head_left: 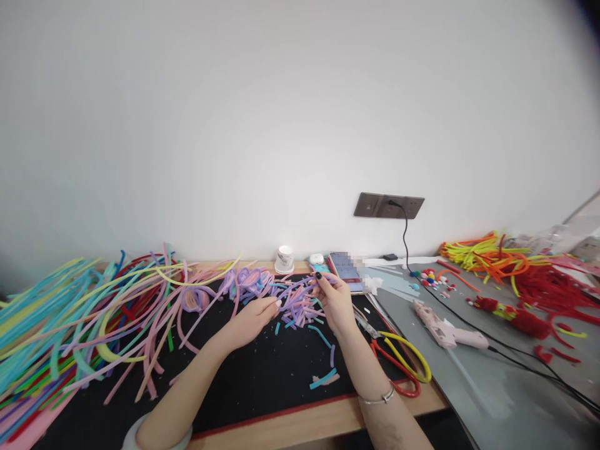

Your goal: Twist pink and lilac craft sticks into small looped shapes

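Observation:
Over the black mat point(272, 381), my right hand point(335, 303) pinches a purple pipe cleaner point(297, 289) between thumb and fingers. My left hand point(253, 324) is closed, its thumb and fingertips pressed together at the near left side of a pile of short cut pipe cleaners point(297, 314) in purple and pink. What sits between the left fingertips is too small to make out. Behind that hand lie looped purple and pink pipe cleaners point(248, 282). Pliers with red and yellow handles point(407, 356) rest beside my right forearm.
Long multicoloured pipe cleaners point(94, 325) cover the left side. A paper cup point(285, 257) and a book point(347, 273) stand along the wall. To the right are a pink glue gun point(450, 328) with its cord, small pompoms point(434, 279), and red pipe cleaners point(548, 284).

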